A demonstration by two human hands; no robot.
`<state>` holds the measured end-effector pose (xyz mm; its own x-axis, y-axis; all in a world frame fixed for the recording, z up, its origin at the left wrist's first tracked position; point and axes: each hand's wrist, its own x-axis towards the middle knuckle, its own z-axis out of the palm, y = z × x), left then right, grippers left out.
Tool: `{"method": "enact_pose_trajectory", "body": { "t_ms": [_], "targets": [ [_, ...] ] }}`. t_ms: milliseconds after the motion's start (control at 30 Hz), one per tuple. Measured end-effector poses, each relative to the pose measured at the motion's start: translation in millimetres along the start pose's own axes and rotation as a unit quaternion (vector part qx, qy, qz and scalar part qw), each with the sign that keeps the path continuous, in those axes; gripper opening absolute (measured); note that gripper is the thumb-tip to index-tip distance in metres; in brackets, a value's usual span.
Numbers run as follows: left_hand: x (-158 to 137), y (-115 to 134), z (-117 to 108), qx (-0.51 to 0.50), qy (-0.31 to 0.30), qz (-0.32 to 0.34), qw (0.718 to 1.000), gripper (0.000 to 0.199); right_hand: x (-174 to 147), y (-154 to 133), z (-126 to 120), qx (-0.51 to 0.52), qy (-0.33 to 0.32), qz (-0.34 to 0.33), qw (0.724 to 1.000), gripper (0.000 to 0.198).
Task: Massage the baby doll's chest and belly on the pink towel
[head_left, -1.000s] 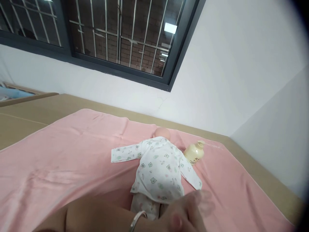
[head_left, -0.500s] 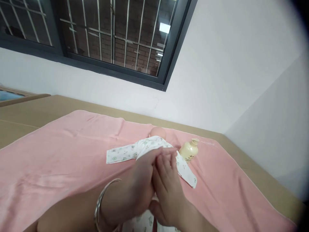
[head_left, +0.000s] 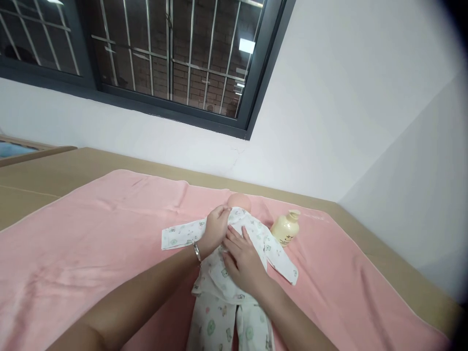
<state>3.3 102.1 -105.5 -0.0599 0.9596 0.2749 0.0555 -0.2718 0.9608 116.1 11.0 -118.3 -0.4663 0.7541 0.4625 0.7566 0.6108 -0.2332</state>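
A doll in white printed baby clothes lies on its back, its round pinkish head [head_left: 239, 201] at the far end. Its long-sleeved shirt [head_left: 248, 222] has both sleeves spread out, above matching trousers [head_left: 212, 324]. My left hand [head_left: 216, 228], with a silver bracelet [head_left: 197, 251] at the wrist, has its fingers bent at the shirt's neckline, closed on the cloth; the fingertips are partly hidden. Lower on the chest, my right hand [head_left: 245, 263] rests on the shirt with its fingers stretched and slightly apart. Past the doll's right-hand sleeve stands a cream pump bottle [head_left: 285, 228].
Beneath the doll a pink blanket [head_left: 109, 234] covers much of a tan padded surface [head_left: 44, 180]. A white wall [head_left: 314, 97] and a dark-framed barred window [head_left: 175, 58] rise behind it. At the far left is a wooden-edged item with blue inside [head_left: 16, 149].
My hands were pressed together above the doll. They have parted and moved down onto the shirt, the left at the neckline and the right on the chest. The bottle has stayed put.
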Motion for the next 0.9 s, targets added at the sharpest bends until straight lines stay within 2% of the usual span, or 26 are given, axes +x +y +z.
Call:
{"method": "enact_pose_trajectory", "body": {
  "t_ms": [133, 233, 300, 400, 467, 500, 533, 633, 733, 800, 900],
  "targets": [
    [-7.0, -26.8, 5.5, 0.044, -0.006, 0.062, 0.997, 0.025, 5.8, 29.6, -7.8, 0.020, -0.039, 0.016, 0.999, 0.038],
    [-12.7, -30.6, 5.8, 0.063, -0.012, 0.104, 0.993, 0.028, 7.2, 56.0, -12.6, 0.033, -0.057, 0.033, 0.997, 0.045],
    [-14.4, -30.2, 5.1, 0.076, -0.016, 0.121, 0.990, 0.029, 7.0, 68.4, -11.6, 0.026, -0.050, 0.082, 0.995, 0.051],
    [-15.1, -30.1, 4.3, 0.088, -0.017, 0.134, 0.987, 0.030, 5.0, 65.4, -4.8, -0.024, -0.031, 0.192, 0.981, 0.063],
    [-15.4, -31.0, 4.2, 0.087, -0.016, 0.134, 0.987, 0.031, 2.8, 48.1, 1.3, -0.078, -0.018, 0.248, 0.965, 0.066],
    [-15.6, -31.5, 4.2, 0.083, -0.016, 0.132, 0.988, 0.031, 1.8, 36.9, 4.0, -0.101, -0.012, 0.255, 0.962, 0.065],
    [-15.7, -32.2, 4.2, 0.077, -0.014, 0.129, 0.988, 0.031, 1.0, 25.8, 6.1, -0.113, -0.010, 0.240, 0.964, 0.062],
    [-16.1, -34.0, 4.3, 0.058, -0.006, 0.115, 0.992, 0.030, 2.4, 7.0, 6.0, -0.077, -0.026, 0.114, 0.990, 0.055],
    [-15.9, -35.0, 4.1, 0.060, -0.005, 0.109, 0.992, 0.028, 7.9, 23.6, -2.2, -0.002, -0.050, 0.023, 0.998, 0.051],
    [-15.5, -34.9, 4.1, 0.074, -0.009, 0.120, 0.990, 0.026, 11.1, 46.8, -7.3, 0.034, -0.053, 0.020, 0.998, 0.047],
    [-15.1, -34.1, 4.6, 0.090, -0.010, 0.135, 0.987, 0.027, 12.6, 69.9, -7.2, 0.038, -0.015, 0.106, 0.993, 0.048]
  ]
}}
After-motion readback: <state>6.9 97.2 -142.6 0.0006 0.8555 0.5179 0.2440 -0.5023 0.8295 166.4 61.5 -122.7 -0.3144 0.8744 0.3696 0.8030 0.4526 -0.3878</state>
